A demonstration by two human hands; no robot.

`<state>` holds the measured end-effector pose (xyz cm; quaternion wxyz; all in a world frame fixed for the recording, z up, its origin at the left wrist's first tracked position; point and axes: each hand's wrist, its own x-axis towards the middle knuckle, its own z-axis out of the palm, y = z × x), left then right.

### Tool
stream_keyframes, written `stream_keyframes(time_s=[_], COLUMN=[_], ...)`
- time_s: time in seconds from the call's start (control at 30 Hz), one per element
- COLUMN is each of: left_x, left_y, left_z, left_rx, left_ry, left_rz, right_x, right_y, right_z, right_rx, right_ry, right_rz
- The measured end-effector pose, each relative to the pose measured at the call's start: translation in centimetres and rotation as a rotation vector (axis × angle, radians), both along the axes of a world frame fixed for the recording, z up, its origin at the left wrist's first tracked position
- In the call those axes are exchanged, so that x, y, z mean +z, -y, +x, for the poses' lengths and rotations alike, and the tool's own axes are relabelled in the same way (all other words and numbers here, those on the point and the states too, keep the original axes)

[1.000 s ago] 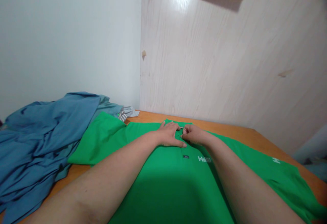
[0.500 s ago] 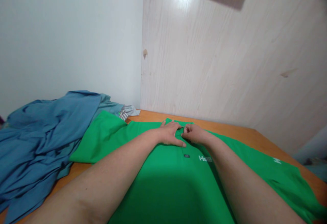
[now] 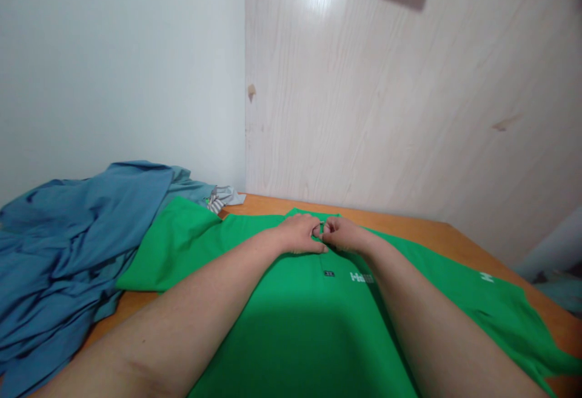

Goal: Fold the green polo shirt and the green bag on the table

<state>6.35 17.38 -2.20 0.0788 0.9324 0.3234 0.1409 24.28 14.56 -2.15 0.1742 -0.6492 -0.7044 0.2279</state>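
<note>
Lying on the table: smooth, matte green fabric shirt (image 3: 291,337), front upward, spread nearly flat, sleeves out to both sides, a few soft folds in each.
Shirt front: small dark rectangular tag (image 3: 328,274) at the foot of the front opening; white blocky print (image 3: 361,277) to its right, partly covered by the right forearm; angular white mark (image 3: 487,277) on the right-hand sleeve.
Left hand (image 3: 297,233): resting on the shirt near the collar, fingers bent inward, thumb stretched toward the opening; cannot tell whether closed on cloth.
Right hand (image 3: 348,234): at the shirt's opening, just beside the left, fingers curled, fingertips gathered near the thumb; cannot tell what, if anything, is pinched between.
Blue cloth heap (image 3: 86,234): left of the shirt, soft, loosely crumpled, deep wrinkles, touching the left-hand sleeve.
Striped grey-white cloth (image 3: 222,197): small, bunched, just beyond the shirt's left-hand sleeve.
Tabletop (image 3: 409,219): orange-brown, smooth, under the shirt.
Backdrop: beyond the shirt, plain white wall (image 3: 127,71) to the left, pale wood-grain panel (image 3: 373,95) to the right, streaked and slightly glossy.
Since half a second ago: left fingers changed from extended to curled, thumb nearer the right hand; right hand much the same; shirt equally flat.
</note>
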Motion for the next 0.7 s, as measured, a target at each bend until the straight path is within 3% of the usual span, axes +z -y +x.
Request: stream_keyframes(time_s=[0.7], left_x=[-0.90], left_y=[-0.27], left_z=[0.34], left_rx=[0.007], left_ry=[0.092], left_rz=[-0.045], right_x=[-0.32], right_y=[-0.13], right_z=[0.33], right_rx=[-0.030], right_ry=[-0.112], right_rz=[-0.035])
